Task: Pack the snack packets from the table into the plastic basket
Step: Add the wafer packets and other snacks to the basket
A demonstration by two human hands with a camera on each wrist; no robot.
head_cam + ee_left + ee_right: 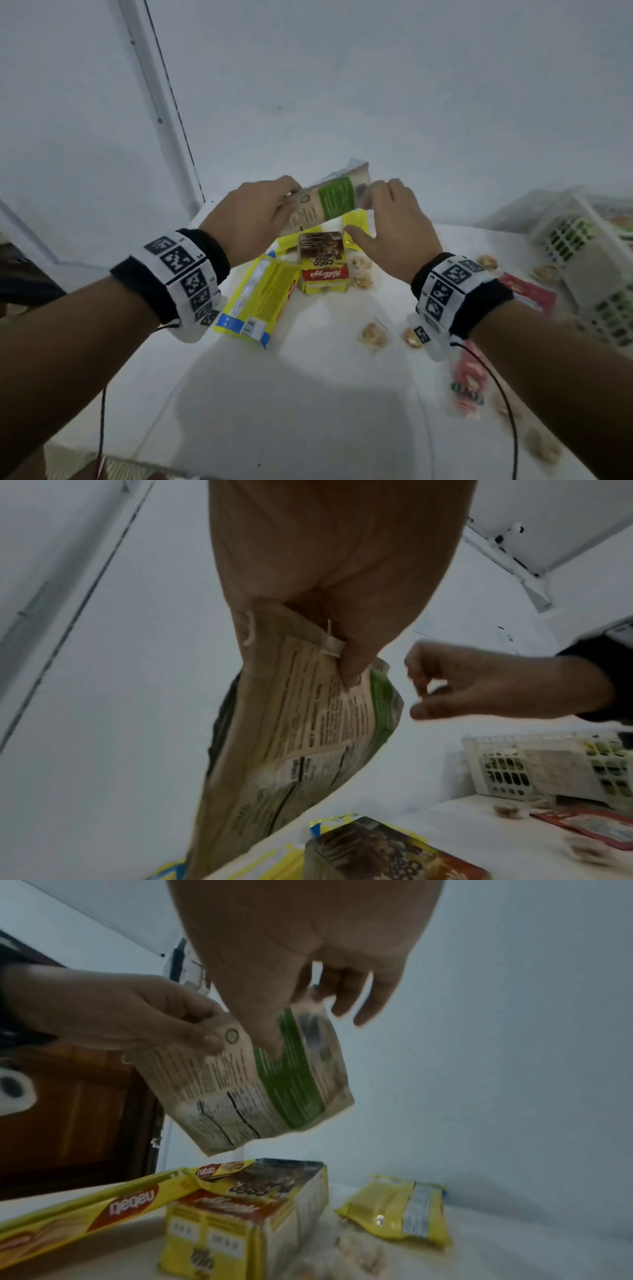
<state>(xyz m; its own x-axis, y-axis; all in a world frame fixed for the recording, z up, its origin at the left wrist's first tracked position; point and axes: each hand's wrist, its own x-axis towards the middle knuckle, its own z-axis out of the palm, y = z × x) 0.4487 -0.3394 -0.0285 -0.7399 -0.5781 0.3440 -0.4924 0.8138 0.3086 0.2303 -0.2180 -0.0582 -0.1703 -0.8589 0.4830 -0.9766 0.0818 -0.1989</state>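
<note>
Both hands are raised over the white surface (308, 394), with a tan-and-green pouch (329, 200) between them. The left hand (253, 219) pinches the pouch's left end, thumb on the printed face and fingers curled behind it. The right hand (394, 222) is at the pouch's right end: its thumb lies against the green panel and its fingers are loosely curled, but the left wrist view shows a gap there, so whether this grip is closed on the pouch cannot be told. The pouch hangs clear of the surface, tilted.

Directly below the hands stands a cereal box (323, 263), with a long yellow wafer pack (260, 301) lying just left of it and a yellow packet (356, 222) behind it, under the right hand. Small wrapped sweets (373, 335) are scattered nearer the person and to the right. A red packet (529, 294) lies right of the right wrist. Farther right, well apart from both hands, sits the plastic basket (589, 260), already holding some packets.
</note>
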